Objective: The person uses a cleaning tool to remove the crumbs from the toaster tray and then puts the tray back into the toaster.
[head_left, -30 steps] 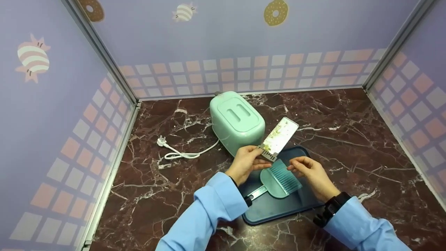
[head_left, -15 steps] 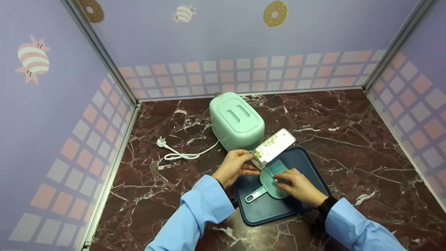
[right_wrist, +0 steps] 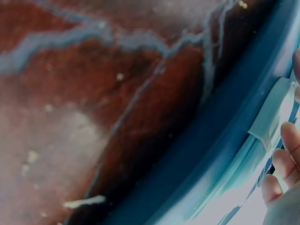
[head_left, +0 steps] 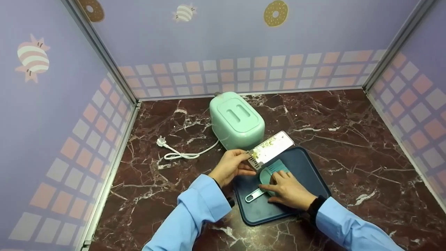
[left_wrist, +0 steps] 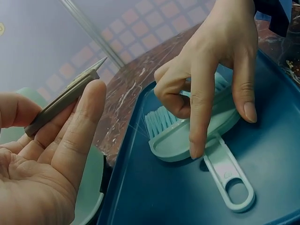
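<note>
My left hand pinches one slotted end of a flat metal crumb tray with yellow-green crumbs on it. In the left wrist view this crumb tray appears nearly edge-on, between thumb and fingers. Over a pale teal hand brush is my right hand, its index finger and thumb spread downward. The left wrist view has the index fingertip at the root of the brush handle and the thumb by the brush's other end. Its remaining fingers bend over the bristles. The brush lies on a dark blue tray.
A mint-green toaster stands just behind the crumb tray, its slotted lid on top. Its white cord and plug lie to the left on the marbled brown tabletop. Patterned purple panels enclose the back and sides.
The crumb tray has come down and left in my left hand and turned flatter. My right hand has moved left from beside the brush to right over it.
</note>
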### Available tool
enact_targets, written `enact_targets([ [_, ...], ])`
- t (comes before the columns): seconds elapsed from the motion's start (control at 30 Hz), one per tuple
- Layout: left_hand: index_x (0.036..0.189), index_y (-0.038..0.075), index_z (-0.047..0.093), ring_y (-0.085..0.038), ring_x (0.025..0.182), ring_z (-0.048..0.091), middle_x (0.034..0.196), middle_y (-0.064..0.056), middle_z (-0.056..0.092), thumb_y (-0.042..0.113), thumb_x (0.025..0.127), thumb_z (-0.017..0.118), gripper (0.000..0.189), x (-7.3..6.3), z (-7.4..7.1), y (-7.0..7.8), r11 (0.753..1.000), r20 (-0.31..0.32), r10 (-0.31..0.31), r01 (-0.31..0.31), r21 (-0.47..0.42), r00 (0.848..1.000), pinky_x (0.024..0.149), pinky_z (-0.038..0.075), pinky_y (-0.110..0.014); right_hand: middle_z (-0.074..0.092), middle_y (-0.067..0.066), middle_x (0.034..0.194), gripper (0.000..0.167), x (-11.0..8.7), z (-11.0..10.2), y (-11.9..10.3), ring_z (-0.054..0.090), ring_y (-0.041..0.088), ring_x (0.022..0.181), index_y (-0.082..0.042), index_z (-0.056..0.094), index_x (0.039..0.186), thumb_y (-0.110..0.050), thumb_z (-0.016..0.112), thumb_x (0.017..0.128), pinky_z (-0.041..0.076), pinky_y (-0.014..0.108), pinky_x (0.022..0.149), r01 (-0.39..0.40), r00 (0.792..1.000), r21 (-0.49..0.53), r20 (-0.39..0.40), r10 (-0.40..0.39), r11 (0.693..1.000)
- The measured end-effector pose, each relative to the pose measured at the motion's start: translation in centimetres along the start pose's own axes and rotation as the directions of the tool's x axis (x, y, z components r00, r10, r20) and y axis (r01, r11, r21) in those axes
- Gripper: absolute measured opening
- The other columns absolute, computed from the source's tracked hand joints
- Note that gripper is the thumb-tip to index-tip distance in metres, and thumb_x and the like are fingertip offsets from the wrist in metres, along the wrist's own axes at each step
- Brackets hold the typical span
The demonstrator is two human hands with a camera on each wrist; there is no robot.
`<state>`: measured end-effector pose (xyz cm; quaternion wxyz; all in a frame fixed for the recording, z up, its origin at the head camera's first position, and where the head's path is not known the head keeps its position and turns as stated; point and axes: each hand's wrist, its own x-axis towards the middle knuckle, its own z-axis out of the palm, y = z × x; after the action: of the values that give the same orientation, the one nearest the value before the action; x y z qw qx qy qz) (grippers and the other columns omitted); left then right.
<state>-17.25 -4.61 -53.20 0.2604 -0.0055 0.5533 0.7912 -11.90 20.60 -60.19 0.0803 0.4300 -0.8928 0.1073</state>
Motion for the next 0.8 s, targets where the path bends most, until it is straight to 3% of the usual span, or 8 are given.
enact_targets([
  [0.17,0.106,-0.006,0.063,-0.027,0.072,0.074,0.089,-0.018,0.071,0.007,0.102,0.057,0.014,-0.2,-0.3,0.2,1.000,-0.001,-0.001,0.001,-0.004,1.000,0.075,0.067,-0.046,0.051,-0.001,0.092,0.050,0.2,0.1,0.0,0.044,0.019,0.085,-0.027,0.072,0.128,-0.037,0.086,0.081,0.035,0.033,0.071,0.020,0.999,-0.038,-0.037,-0.022,0.999],
  [0.5,0.107,-0.006,0.063,-0.028,0.074,0.074,0.090,-0.018,0.071,0.005,0.102,0.055,0.014,-0.3,-0.6,0.1,1.000,0.000,0.001,-0.001,0.008,1.000,0.076,0.067,-0.047,0.055,-0.001,0.091,0.026,0.0,-0.6,0.6,0.047,0.019,0.085,-0.015,0.074,0.099,-0.019,0.087,0.077,0.039,0.034,0.069,0.112,0.984,0.006,-0.143,-0.110,0.994],
  [0.67,0.105,-0.005,0.063,-0.028,0.074,0.075,0.090,-0.019,0.072,0.005,0.102,0.055,0.014,-0.4,-0.7,0.1,1.000,-0.001,0.005,-0.005,0.006,1.000,0.076,0.067,-0.047,0.052,-0.002,0.085,0.009,0.1,-1.4,0.9,0.048,0.020,0.081,-0.013,0.067,0.088,-0.014,0.075,0.086,0.038,0.033,0.067,0.199,0.967,-0.093,-0.141,-0.211,0.976],
  [0.8,0.105,-0.005,0.064,-0.028,0.074,0.074,0.090,-0.019,0.071,0.006,0.103,0.055,0.014,-0.5,-0.7,0.0,1.000,-0.002,0.004,-0.004,0.011,1.000,0.078,0.066,-0.048,0.052,0.000,0.082,0.006,0.1,-1.5,1.4,0.048,0.021,0.078,-0.011,0.061,0.082,-0.009,0.064,0.087,0.038,0.036,0.067,0.221,0.960,-0.188,-0.130,-0.247,0.957],
])
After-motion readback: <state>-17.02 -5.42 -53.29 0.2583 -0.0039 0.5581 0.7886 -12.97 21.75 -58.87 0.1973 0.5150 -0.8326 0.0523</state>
